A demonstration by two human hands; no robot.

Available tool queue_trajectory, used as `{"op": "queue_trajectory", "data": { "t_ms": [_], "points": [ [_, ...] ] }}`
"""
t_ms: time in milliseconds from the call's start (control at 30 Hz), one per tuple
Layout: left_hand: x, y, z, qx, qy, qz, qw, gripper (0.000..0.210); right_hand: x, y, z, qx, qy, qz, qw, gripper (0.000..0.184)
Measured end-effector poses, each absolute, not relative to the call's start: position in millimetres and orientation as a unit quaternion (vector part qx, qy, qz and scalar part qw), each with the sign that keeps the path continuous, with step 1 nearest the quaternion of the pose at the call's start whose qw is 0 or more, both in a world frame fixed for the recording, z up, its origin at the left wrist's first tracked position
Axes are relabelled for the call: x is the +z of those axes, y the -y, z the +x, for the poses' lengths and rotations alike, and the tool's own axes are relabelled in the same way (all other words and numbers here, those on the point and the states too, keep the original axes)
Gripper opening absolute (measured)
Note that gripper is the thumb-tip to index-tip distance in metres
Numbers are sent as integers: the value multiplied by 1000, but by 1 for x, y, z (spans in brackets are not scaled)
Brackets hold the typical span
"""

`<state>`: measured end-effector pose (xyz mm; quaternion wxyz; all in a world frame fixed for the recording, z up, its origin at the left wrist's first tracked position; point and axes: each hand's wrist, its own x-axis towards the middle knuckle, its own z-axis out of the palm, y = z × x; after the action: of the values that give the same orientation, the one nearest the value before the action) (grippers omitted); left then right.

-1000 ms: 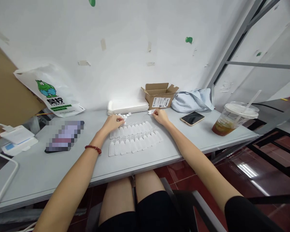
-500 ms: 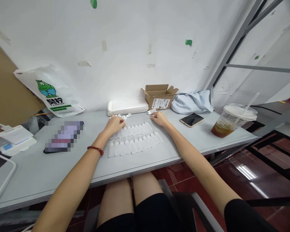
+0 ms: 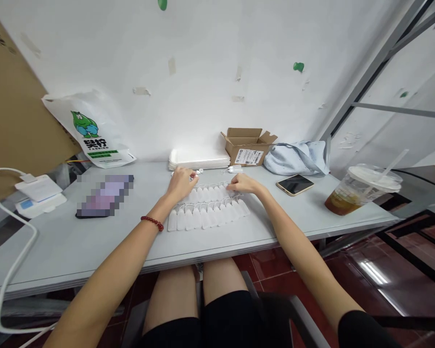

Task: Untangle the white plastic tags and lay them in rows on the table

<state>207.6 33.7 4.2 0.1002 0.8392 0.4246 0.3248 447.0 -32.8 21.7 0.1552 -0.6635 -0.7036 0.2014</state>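
Note:
Two rows of small translucent white bottles lie side by side on the grey table, a front row (image 3: pixel 208 216) and a back row (image 3: pixel 205 194), with thin white loops at their upper ends. My left hand (image 3: pixel 181 184) is beyond the back row's left end, its thumb and fingers pinched on a small white cap (image 3: pixel 196 177). Other small white caps (image 3: pixel 200 171) lie by it, partly hidden by the hand. My right hand (image 3: pixel 244 183) has its fingers curled down at the back row's right end, closed on a small bottle that they mostly cover. One loose small bottle (image 3: pixel 235 169) lies behind it.
Behind stand a stack of white trays or sheets (image 3: pixel 201 159) and an open cardboard box (image 3: pixel 248 150). To the right are a pale blue cloth bag (image 3: pixel 295 158), a phone (image 3: pixel 295 184) and a drink cup (image 3: pixel 362 188). A blurred-out device (image 3: pixel 105 195), white plastic bag (image 3: pixel 90 130) and charger (image 3: pixel 39 193) are left.
My right hand has come away from the loose bottle at the back, toward me, to the back row's right end. My left hand has shifted slightly among the caps. The view has turned slightly left.

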Motion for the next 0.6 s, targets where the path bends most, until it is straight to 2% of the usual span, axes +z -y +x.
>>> {"op": "queue_trajectory", "data": {
  "t_ms": [133, 233, 300, 433, 600],
  "points": [
    [4, -31, 209, 323, -427, 840, 93, 26, 19, 32, 444, 182, 687, -685, 160, 30],
    [6, -29, 211, 342, -421, 833, 108, 24, 18, 31, 445, 150, 674, -693, 209, 30],
    [9, -25, 213, 359, -417, 822, 146, 23, 19, 30, 444, 131, 665, -683, 271, 26],
    [16, -15, 220, 395, -408, 771, 287, 25, 20, 30, 434, 83, 657, -647, 377, 18],
    [24, -1, 228, 452, -380, 717, 370, 31, 16, 32, 413, 11, 670, -636, 383, 18]
  ]
}}
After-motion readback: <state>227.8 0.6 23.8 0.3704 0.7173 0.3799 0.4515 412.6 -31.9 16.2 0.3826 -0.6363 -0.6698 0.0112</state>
